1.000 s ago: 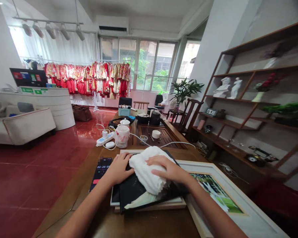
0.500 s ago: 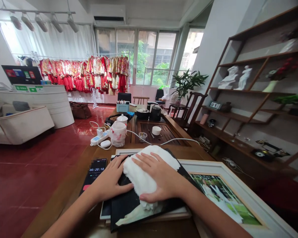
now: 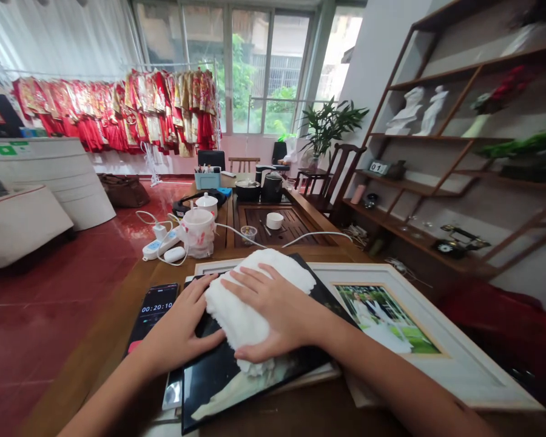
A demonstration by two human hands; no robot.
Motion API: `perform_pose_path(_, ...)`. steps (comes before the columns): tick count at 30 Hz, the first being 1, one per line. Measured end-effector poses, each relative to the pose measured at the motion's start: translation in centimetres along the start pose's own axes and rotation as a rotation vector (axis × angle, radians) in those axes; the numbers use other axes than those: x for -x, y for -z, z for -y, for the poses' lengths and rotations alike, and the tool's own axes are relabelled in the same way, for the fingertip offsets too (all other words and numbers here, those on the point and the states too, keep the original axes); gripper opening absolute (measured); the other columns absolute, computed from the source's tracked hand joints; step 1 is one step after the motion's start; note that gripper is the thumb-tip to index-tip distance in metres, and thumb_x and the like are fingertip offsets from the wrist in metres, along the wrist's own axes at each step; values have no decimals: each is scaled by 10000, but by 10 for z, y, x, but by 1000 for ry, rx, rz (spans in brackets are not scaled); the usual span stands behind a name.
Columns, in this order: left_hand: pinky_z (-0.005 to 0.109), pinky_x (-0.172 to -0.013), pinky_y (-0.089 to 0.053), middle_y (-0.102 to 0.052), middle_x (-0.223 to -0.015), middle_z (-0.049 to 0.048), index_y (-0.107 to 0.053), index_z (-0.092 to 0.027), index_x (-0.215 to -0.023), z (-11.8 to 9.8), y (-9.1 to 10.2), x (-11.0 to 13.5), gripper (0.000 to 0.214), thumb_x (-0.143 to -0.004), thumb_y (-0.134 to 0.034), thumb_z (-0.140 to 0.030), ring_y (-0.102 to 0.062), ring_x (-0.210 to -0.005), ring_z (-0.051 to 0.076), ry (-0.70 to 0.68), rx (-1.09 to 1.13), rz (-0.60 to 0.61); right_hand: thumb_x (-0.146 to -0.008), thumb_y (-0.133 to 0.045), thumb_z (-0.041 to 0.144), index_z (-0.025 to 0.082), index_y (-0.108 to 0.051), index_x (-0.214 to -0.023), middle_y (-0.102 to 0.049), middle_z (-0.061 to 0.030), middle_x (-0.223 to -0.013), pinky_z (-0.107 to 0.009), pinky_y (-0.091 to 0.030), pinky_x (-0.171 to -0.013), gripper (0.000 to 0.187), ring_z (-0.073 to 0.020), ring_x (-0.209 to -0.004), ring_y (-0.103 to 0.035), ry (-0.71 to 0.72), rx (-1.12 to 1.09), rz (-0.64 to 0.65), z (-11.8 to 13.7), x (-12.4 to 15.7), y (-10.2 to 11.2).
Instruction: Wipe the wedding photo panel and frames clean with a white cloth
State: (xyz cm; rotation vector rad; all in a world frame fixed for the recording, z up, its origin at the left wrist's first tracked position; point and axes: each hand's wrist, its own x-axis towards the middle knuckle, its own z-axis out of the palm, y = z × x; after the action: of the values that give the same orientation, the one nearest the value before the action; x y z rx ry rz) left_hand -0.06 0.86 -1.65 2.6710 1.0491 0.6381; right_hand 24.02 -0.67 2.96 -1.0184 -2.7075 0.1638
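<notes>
My right hand (image 3: 273,309) lies spread on a folded white cloth (image 3: 241,321), pressing it down, its thumb at the cloth's near edge. Beneath the cloth is a black picture panel (image 3: 209,376) with a pale printed shape near its front edge. My left hand (image 3: 182,328) rests open on the panel's left side, fingers stretched and thumb out, with its fingertips beside the cloth's left edge. What lies under the right palm is hidden. Just left of the left hand is a phone (image 3: 157,306) showing a timer.
A white-framed wedding photo (image 3: 464,364) lies under and right of the panel. Farther back stand a cup in a clear wrap (image 3: 198,233), a power strip (image 3: 157,246), a white cable, and a tea tray (image 3: 255,215) with a small white bowl (image 3: 274,220). Shelves (image 3: 418,182) rise at right.
The view has tipped down and turned right. Both hands stay at nearly the same places on the cloth and the panel.
</notes>
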Motion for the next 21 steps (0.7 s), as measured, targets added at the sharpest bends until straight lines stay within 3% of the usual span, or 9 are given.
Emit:
perform_pose_path(5,490,-1164,-292,-296,-1562,96,-361,-243,-1466,11,-3,3,691,-852,-642,-390,-309,-1414,317,11,13,-5,-701,-594,713,185,-310,-1497,-426,-170,-1481,-567,-125,-1135,997,-365,-1372,-340,-13,-30,-6,-2,-3,-6)
perform_pose_path(10,460,-1173,-283,-309,-1557,84,-393,-235,-1440,22,-3,6,657,-861,-627,-438,-304,-1418,293,17,26,1,-712,-644,597,235,-263,-1518,-397,-125,-1510,-558,-189,-1138,963,-348,-1370,-363,-45,-14,-11,-7,-5,-17)
perform_pose_path(17,492,-1169,-276,-303,-1560,96,-328,-225,-1482,31,-9,8,743,-864,-608,-528,-297,-1419,309,41,15,11,-779,-615,571,238,-280,-1512,-440,-116,-1483,-573,-325,-1083,872,-358,-1333,-421,-186,146,-77,-49,0,-21)
perform_pose_path(21,486,-1173,-269,-300,-1561,101,-332,-215,-1481,33,-8,8,745,-866,-601,-537,-294,-1421,308,41,14,10,-793,-607,586,242,-265,-1517,-421,-101,-1498,-579,-310,-1096,872,-351,-1349,-405,-181,170,-73,-58,1,-19)
